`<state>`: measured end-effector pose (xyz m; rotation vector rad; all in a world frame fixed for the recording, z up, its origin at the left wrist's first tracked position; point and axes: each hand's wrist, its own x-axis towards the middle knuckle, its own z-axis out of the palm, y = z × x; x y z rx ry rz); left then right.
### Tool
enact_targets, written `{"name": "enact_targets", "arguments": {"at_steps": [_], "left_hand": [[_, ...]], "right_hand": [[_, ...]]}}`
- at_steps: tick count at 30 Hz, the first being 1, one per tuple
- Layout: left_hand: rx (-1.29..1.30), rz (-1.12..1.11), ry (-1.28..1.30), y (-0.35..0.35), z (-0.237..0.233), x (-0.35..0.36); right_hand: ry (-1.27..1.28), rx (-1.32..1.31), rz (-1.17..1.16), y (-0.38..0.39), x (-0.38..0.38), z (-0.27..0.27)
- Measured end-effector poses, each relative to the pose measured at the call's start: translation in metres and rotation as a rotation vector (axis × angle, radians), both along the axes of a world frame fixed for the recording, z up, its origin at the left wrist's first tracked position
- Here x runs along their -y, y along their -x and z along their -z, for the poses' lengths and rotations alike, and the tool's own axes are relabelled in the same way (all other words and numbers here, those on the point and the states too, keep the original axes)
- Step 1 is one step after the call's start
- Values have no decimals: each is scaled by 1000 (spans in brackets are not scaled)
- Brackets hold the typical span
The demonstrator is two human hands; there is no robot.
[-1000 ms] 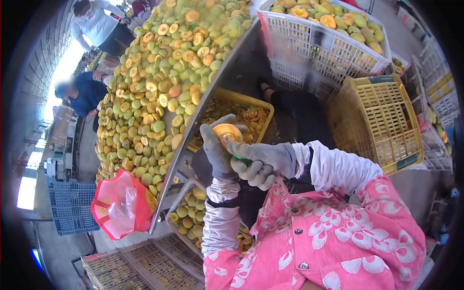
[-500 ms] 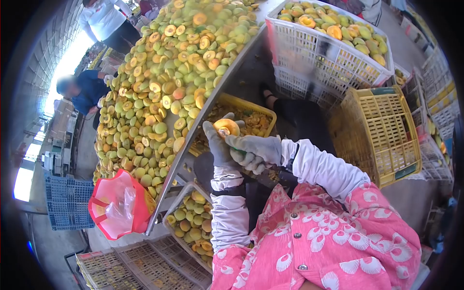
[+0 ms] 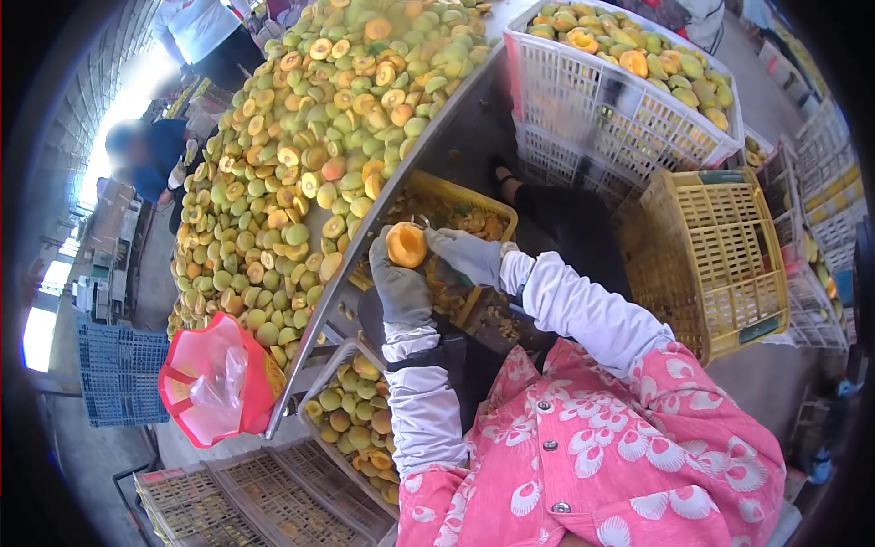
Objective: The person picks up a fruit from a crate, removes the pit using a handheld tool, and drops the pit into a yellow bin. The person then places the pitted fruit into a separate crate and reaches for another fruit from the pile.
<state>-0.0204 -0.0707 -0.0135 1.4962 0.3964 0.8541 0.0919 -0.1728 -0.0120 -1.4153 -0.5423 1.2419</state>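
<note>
My left hand, in a grey glove, is closed around an orange fruit half with its hollow cut side up. To the right of the fruit, my right hand, also gloved, is closed on a small metal tool whose curved end shows at the fruit's edge; its handle is hidden by the fingers. Both hands are over a yellow crate holding fruit scraps. Many green and orange fruit halves lie heaped on the metal table.
A pink plastic bag hangs at the table's near corner. White crates of fruit stand upper right, a yellow crate below them. A fruit crate sits lower left of my arm. Two people are at the far left.
Both hands have moved slightly left. The fruit half now shows its hollow inside, and my right hand has opened a small gap from it, with the tool's metal end now visible.
</note>
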Motion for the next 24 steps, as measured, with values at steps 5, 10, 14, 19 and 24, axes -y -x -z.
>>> {"name": "enact_targets", "arguments": {"at_steps": [5, 10, 14, 19, 24], "left_hand": [[-149, -187, -93, 9, -16, 14], [92, 156, 532, 35, -4, 3], [56, -8, 307, 35, -32, 30], [66, -109, 388, 33, -35, 44], [-71, -229, 271, 39, -34, 50]], "right_hand": [[-80, 67, 1, 16, 6, -11], [-274, -307, 129, 16, 31, -42], [-226, 85, 51, 31, 50, -41], [-90, 317, -2, 45, 65, -56], [-290, 814, 131, 46, 51, -14]]}}
